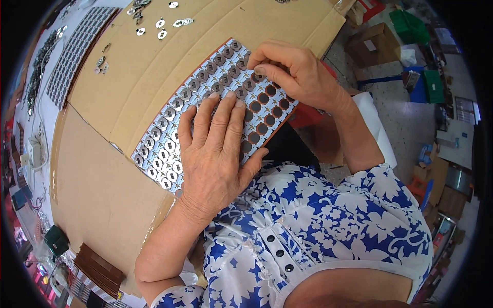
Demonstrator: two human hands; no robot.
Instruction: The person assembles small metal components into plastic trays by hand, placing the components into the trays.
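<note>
Smooth brown cardboard point(154, 66) is covering the counter. A flat rectangular panel point(169, 123) of shiny round metal clips is lying on it. The left hand point(215, 149) is pressing flat, fingers spread; the right hand point(298, 72) is pinching one clip point(258, 77).

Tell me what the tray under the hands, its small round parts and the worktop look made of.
Tray: brown, matte, probably fibreboard or plastic; round empty pockets show dark.
Round parts: shiny silver, likely stamped metal, glinting.
Worktop: corrugated cardboard, tan, creased with flap edges.
Left hand lies flat on the tray; right hand has its fingertips on it.
</note>
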